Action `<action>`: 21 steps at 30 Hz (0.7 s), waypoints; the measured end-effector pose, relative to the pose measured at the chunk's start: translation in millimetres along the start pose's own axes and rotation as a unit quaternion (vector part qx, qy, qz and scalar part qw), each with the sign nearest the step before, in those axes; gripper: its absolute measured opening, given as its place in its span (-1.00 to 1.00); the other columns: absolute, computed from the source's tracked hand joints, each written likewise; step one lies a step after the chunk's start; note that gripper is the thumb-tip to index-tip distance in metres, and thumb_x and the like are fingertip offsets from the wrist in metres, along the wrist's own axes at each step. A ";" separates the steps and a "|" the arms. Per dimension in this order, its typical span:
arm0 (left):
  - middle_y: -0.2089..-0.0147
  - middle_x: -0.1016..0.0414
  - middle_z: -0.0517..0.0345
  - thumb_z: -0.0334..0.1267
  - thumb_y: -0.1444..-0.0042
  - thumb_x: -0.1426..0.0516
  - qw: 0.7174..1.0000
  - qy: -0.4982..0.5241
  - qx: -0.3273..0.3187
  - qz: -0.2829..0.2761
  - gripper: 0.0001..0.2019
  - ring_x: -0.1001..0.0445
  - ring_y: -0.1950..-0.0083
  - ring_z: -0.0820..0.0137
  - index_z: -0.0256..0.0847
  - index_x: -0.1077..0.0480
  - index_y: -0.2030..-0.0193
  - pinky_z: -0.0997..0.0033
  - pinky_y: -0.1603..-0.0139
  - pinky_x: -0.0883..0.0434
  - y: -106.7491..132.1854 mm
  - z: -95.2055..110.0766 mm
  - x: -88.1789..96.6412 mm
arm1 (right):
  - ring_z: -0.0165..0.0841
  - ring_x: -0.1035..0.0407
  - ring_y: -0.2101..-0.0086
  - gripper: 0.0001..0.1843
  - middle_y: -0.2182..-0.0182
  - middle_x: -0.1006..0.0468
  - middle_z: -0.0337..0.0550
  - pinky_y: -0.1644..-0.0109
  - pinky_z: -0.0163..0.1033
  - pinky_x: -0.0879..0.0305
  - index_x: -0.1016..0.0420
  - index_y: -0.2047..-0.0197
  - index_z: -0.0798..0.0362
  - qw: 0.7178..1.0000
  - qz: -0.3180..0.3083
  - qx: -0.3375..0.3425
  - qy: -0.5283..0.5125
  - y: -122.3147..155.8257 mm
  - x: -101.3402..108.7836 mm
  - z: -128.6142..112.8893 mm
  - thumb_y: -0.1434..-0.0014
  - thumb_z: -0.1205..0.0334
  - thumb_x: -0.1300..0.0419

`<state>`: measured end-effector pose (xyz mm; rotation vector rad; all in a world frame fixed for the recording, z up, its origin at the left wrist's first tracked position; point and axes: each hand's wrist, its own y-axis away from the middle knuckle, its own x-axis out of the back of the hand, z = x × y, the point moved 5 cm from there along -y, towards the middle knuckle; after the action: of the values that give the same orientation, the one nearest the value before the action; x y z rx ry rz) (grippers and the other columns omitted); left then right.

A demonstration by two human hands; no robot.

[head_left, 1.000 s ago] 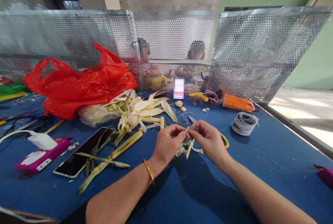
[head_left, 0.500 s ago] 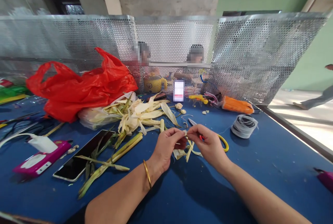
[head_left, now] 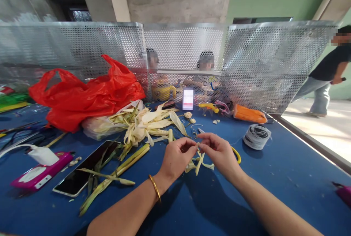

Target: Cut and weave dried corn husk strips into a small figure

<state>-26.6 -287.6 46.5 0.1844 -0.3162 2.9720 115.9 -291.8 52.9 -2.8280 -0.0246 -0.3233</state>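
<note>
My left hand (head_left: 178, 157), with a gold bangle on its wrist, pinches a small pale piece of corn husk (head_left: 198, 146) between thumb and forefinger. The thumb and forefinger of my right hand (head_left: 221, 153) close on the same piece from the other side; its remaining fingers are loosely bent. Pale husk strips (head_left: 199, 167) hang or lie just below the fingertips; I cannot tell which. Behind the right hand shows part of a yellow scissor handle (head_left: 236, 155). The scissors' blade tip pokes out above that hand, and the rest is hidden.
Left of my hands lie a heap of corn husks (head_left: 145, 120), green stalks (head_left: 120, 170), a dark phone (head_left: 85, 170) and a magenta power strip (head_left: 41, 173). A red plastic bag (head_left: 90, 97) sits behind them. Rightward are a wire coil (head_left: 257, 137) and an orange pouch (head_left: 249, 113). Perforated panels (head_left: 183, 45) border the table.
The camera view has tilted up slightly. My right hand's fingers have spread a little, while both hands stay at the husk piece. At the far right, a walking person has come further into view.
</note>
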 end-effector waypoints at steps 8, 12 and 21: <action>0.48 -0.51 0.14 -0.19 0.04 -0.23 0.990 0.112 0.083 -0.006 -0.85 -0.45 0.44 0.45 -0.24 -0.50 0.41 0.48 0.34 -0.40 0.0 -1.7 -1.9 | -0.39 -0.37 0.42 -0.79 0.45 -0.52 -0.24 0.33 -0.29 -0.29 -0.52 0.20 0.03 0.998 -0.022 0.035 0.055 -0.2 2.4 -3.4 -0.10 0.17 -0.20; 0.48 -0.49 0.14 -0.20 0.09 -0.26 0.970 0.193 0.146 -0.027 -0.84 -0.44 0.43 0.47 -0.26 -0.48 0.43 0.50 0.36 -0.39 0.5 -7.1 -3.5 | -0.38 -0.37 0.38 -0.81 0.42 -0.52 -0.24 0.28 -0.28 -0.31 -0.48 0.17 0.02 0.994 -0.014 0.075 0.082 1.1 3.8 -10.6 -0.12 0.19 -0.19; 0.47 -0.48 0.13 -0.26 0.12 -0.27 0.962 0.205 0.176 -0.047 -0.86 -0.43 0.45 0.47 -0.27 -0.50 0.41 0.50 0.39 -0.37 2.7 -7.5 -4.5 | -0.43 -0.28 0.47 -0.88 0.53 -0.42 -0.29 0.37 -0.33 -0.21 -0.41 0.42 0.04 0.987 -0.028 0.090 0.133 0.4 3.2 -17.1 -0.13 0.22 -0.17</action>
<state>-23.3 -289.2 38.1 -0.3664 0.2637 2.8489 115.3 -297.1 69.4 -2.5871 -0.0734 -0.6734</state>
